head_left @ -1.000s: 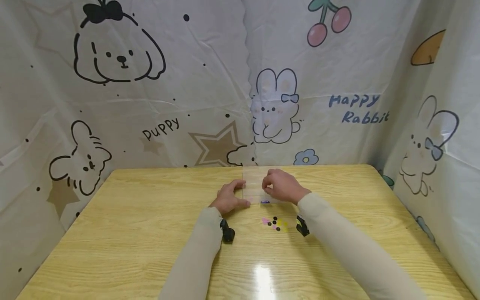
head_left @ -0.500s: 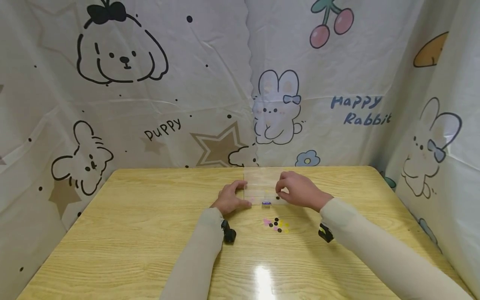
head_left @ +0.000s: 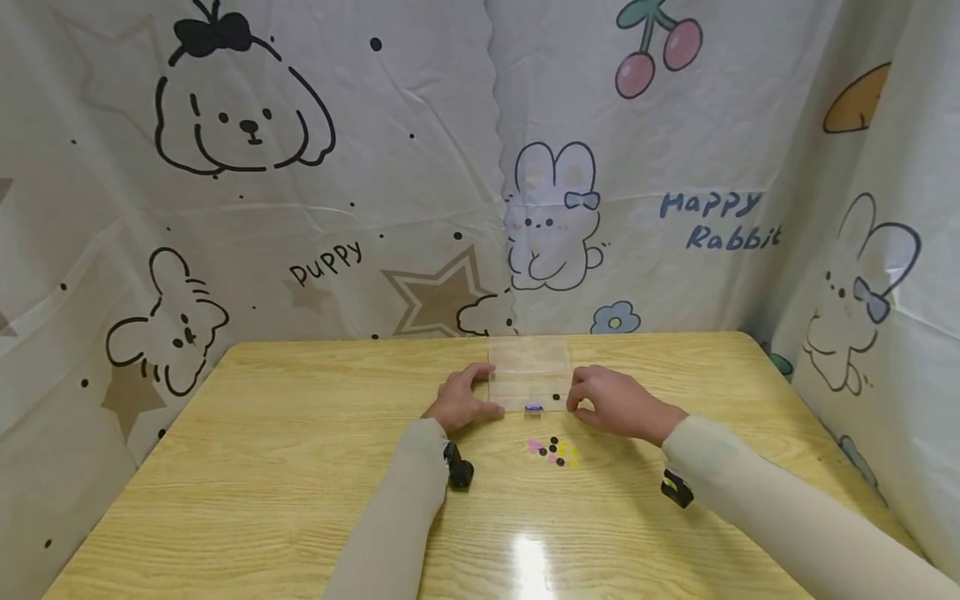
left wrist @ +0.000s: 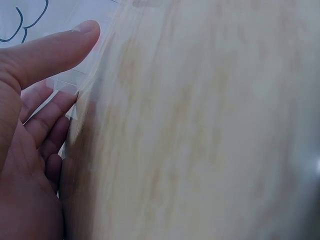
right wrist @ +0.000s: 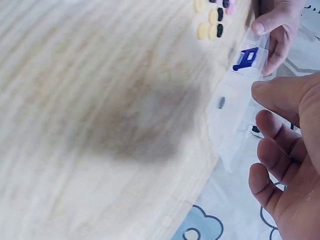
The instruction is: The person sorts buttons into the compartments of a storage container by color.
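A clear plastic box [head_left: 531, 371] with a blue-purple latch [head_left: 533, 408] on its front stands near the table's back edge. My left hand [head_left: 461, 397] holds its left side, thumb at the front corner and fingers farther back. In the left wrist view the thumb [left wrist: 60, 55] lies straight and the fingers bend against the plastic. A small black disc [head_left: 556, 397] shows in the box's right front part. Beside the right edge is my right hand [head_left: 618, 402], its fingers loosely bent and holding nothing in the right wrist view. Several pink, black and yellow discs [head_left: 553, 440] lie before the box.
The wooden table [head_left: 300, 467] carries the box and discs. A printed curtain [head_left: 420, 167] hangs close behind its back edge and along the sides. Each wrist wears a black camera [head_left: 459, 471].
My right hand has moved from over the box to the right, past its right edge, and the black disc inside has come into sight. The left hand stays at the box's left side.
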Demonstrator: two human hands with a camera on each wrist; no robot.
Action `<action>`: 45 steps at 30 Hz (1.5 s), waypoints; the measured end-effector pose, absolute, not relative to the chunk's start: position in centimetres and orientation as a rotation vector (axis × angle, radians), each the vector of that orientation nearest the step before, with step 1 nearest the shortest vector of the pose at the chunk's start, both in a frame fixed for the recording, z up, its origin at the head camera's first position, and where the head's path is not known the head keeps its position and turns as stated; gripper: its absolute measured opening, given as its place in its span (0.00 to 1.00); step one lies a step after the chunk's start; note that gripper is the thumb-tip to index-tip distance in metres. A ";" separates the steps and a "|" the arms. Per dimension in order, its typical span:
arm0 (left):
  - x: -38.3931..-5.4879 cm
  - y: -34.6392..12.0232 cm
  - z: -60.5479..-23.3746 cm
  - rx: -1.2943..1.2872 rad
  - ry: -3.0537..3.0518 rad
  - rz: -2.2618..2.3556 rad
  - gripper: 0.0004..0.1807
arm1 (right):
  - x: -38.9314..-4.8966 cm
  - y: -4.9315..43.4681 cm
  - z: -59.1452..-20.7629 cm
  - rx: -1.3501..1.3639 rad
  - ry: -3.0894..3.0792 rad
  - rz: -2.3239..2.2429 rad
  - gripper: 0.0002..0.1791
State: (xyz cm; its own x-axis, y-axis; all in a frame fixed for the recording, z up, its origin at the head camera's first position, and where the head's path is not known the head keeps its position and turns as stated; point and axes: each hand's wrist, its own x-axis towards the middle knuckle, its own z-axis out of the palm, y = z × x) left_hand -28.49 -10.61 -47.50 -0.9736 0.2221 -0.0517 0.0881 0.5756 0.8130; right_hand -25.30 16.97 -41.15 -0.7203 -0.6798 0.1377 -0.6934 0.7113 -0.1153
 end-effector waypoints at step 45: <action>-28.4 -10.5 -47.5 0.246 2.681 1.329 0.41 | -23.0 17.8 -44.5 1.203 -2.892 0.430 0.07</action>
State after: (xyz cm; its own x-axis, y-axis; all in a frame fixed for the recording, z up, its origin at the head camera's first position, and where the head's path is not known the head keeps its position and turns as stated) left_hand -28.38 -10.52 -47.46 -0.9770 0.2071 -0.0518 0.0842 0.5968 0.7979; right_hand -22.95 17.79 -44.54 -0.7103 -0.6988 0.0851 -0.6933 0.6735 -0.2566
